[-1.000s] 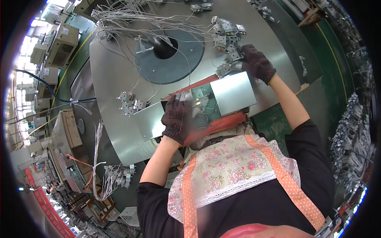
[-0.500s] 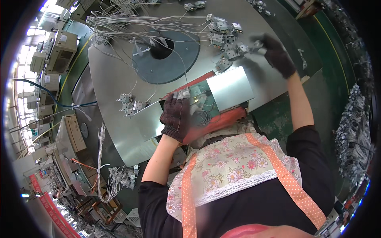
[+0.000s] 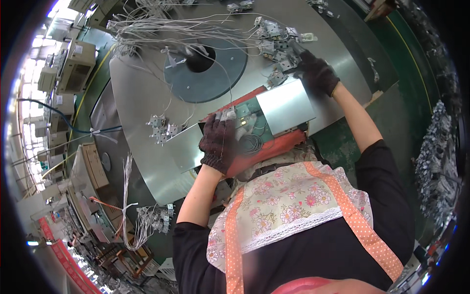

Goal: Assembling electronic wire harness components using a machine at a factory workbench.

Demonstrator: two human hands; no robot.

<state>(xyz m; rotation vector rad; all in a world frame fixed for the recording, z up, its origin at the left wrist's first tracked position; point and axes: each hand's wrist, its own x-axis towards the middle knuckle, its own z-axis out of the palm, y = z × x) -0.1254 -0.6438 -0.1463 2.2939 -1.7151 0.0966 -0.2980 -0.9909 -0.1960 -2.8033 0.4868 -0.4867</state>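
Note:
My left hand (image 3: 219,139), in a dark knitted glove with pale fingertips, is closed over the left part of a flat fixture with a green plate (image 3: 257,125). What its fingers grip is hidden. A thin wire runs down towards the fingertips, and a grey coil of wire (image 3: 251,144) lies beside the hand. A shiny metal plate (image 3: 285,108) covers the fixture's right part, between red padded edges (image 3: 284,142). My right hand (image 3: 317,73), gloved too, reaches its fingers to a cluster of small metal connectors (image 3: 274,36) with wires; the fingers are blurred.
A grey round disc (image 3: 227,81) with a dark hub stands on the metal table (image 3: 132,98). White wires (image 3: 166,29) stretch across it from the left. More connectors (image 3: 161,130) lie at the left; a wired bundle (image 3: 156,218) hangs off the near left edge.
My right hand has moved left and towards me, to the near side of the connector cluster. A pale clear piece now shows beside the cluster. My left hand stays in place.

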